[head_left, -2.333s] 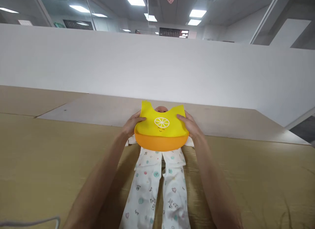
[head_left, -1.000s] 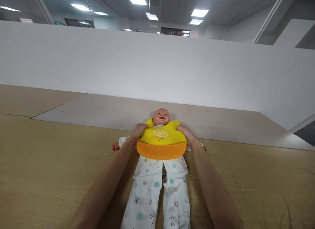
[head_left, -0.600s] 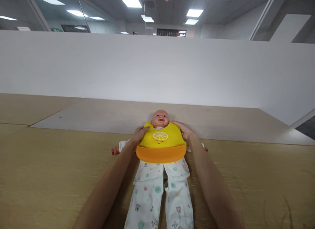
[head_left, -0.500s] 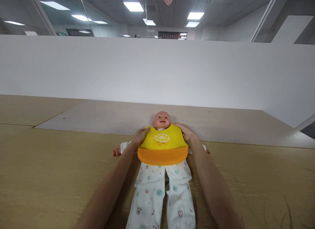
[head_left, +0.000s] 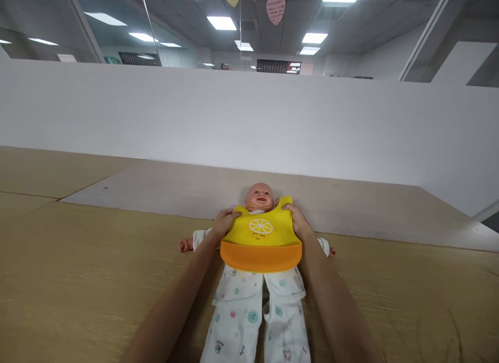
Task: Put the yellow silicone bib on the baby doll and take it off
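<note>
A baby doll [head_left: 259,196] lies on its back, its head toward the wall and its arms spread out. Across its chest rests a yellow bib [head_left: 260,225] with a white lemon slice print and an orange pocket [head_left: 261,257] at the bottom. My left hand [head_left: 225,221] is closed on the bib's upper left edge. On the other side my right hand [head_left: 297,218] grips the upper right edge, below a neck strap [head_left: 286,200] that sticks up beside the doll's head. White patterned pants [head_left: 255,316] cover the doll's legs.
The doll lies on a wood-toned surface [head_left: 97,269], with a paler grey panel [head_left: 351,202] behind its head. A white wall [head_left: 234,124] rises at the back, with glass above it. Heart-shaped notes, one of them pink [head_left: 276,9], hang on the glass.
The bib's right neck strap now stands up beside the doll's head, and my right hand has shifted lower along that edge. The camera view has tilted up slightly.
</note>
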`<state>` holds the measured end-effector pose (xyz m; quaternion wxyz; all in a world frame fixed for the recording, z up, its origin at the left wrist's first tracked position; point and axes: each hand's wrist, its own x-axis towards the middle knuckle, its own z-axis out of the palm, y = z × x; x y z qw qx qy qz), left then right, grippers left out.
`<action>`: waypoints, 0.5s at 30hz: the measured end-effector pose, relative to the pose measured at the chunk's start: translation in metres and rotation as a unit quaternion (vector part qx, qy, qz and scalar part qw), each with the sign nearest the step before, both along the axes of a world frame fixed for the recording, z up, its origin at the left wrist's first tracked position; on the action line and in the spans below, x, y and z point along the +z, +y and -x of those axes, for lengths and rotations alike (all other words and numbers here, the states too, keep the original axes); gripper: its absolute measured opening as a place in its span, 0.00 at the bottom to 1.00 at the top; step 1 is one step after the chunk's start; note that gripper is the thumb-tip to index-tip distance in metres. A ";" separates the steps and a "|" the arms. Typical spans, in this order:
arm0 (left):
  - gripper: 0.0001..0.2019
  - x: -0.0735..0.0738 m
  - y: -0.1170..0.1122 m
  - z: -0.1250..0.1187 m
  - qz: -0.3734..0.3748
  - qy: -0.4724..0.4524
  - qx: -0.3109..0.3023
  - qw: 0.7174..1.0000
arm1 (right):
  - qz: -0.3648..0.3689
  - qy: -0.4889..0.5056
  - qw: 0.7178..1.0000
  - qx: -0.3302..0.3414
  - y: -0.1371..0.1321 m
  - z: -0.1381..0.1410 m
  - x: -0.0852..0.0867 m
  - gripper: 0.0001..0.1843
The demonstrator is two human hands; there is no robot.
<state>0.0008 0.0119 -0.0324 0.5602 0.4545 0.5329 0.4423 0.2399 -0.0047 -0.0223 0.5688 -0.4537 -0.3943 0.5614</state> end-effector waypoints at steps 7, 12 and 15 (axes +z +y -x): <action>0.07 -0.002 0.001 0.001 -0.014 0.008 -0.011 1.000 | -0.066 0.061 0.996 -0.010 0.005 -0.002 0.001 0.20; 0.06 -0.004 0.001 0.001 -0.033 0.016 -0.026 0.999 | -0.075 0.077 0.994 -0.009 0.005 -0.004 0.011 0.20; 0.06 -0.006 0.001 0.001 -0.042 0.023 -0.022 0.999 | -0.061 0.045 0.997 -0.010 0.010 -0.005 0.017 0.18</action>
